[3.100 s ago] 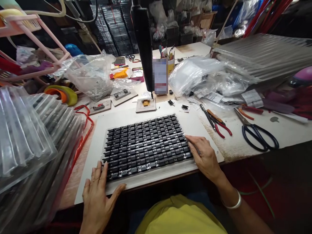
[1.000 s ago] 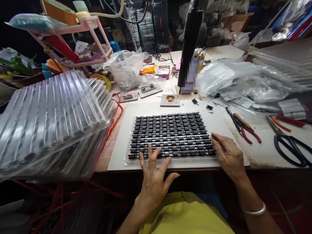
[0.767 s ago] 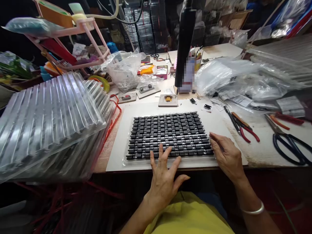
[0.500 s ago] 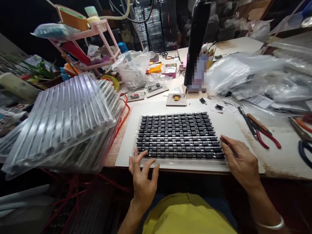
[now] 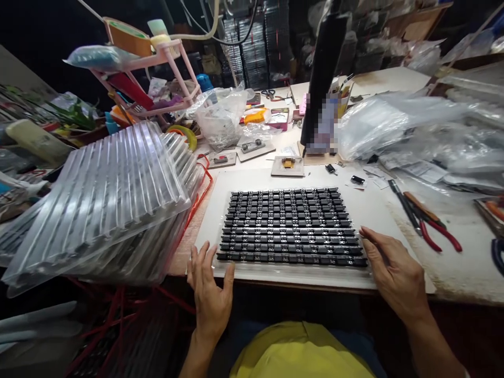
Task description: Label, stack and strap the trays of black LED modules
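A clear plastic tray [image 5: 283, 270] lies on a white board [image 5: 208, 210] in front of me, filled with rows of small black electronic parts [image 5: 291, 226]. My left hand [image 5: 210, 289] is open beside the tray's front left corner, fingers spread and holding nothing. At the tray's right edge is my right hand [image 5: 397, 273], its fingers stretched out and its thumb and index fingertip against or very near the rim. Its other fingers are partly hidden.
Ribbed clear trays [image 5: 114, 184] are stacked on the left. Pliers [image 5: 431, 220] and a black-handled tool [image 5: 405, 207] lie on the right, near plastic bags [image 5: 405, 126]. A black post [image 5: 325, 79] rises behind the board, near a small block [image 5: 288, 165].
My left hand has moved left, off the tray's front row, and its fingers have straightened. My right hand stays by the right edge. The whole view has shifted slightly.
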Available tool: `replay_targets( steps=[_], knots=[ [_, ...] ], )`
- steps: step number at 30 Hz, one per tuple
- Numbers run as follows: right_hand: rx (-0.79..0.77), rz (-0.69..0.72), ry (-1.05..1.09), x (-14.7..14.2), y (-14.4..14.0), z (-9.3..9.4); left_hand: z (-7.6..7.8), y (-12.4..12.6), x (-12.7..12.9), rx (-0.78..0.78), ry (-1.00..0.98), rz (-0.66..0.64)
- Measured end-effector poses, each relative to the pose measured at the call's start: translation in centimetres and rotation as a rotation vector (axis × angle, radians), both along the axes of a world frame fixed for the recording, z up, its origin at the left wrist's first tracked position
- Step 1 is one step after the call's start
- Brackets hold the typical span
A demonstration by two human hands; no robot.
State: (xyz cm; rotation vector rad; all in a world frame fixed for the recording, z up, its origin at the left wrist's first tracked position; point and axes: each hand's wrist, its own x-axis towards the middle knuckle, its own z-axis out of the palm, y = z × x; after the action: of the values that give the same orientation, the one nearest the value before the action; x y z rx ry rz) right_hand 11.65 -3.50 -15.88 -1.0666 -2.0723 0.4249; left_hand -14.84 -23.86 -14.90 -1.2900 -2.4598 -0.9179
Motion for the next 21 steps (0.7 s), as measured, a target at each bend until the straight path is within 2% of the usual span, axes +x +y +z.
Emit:
replay_targets(
  steps=[5,9,14,17,21],
  knots=[
    [-0.022,-0.017,0.029,-0.1,0.1,0.1,-1.4,0.0,-0.1,-0.193,-0.016,-0.056],
    [-0.032,-0.012,0.043,-0.2,0.2,0.5,-1.6,0.2,-0.2,-0.204,-0.006,-0.047],
    [-0.003,-0.012,-0.047,-0.5,0.3,0.8,-1.4,0.5,-0.2,-0.197,-0.023,-0.069],
    [0.007,-0.001,-0.093,-0.5,0.5,0.7,-1.0,0.8,-0.5,-0.139,-0.064,-0.064],
    [-0.054,0.009,0.000,-0.2,-0.1,0.5,0.8,1.8,-1.8,0.118,-0.138,0.023]
  ],
)
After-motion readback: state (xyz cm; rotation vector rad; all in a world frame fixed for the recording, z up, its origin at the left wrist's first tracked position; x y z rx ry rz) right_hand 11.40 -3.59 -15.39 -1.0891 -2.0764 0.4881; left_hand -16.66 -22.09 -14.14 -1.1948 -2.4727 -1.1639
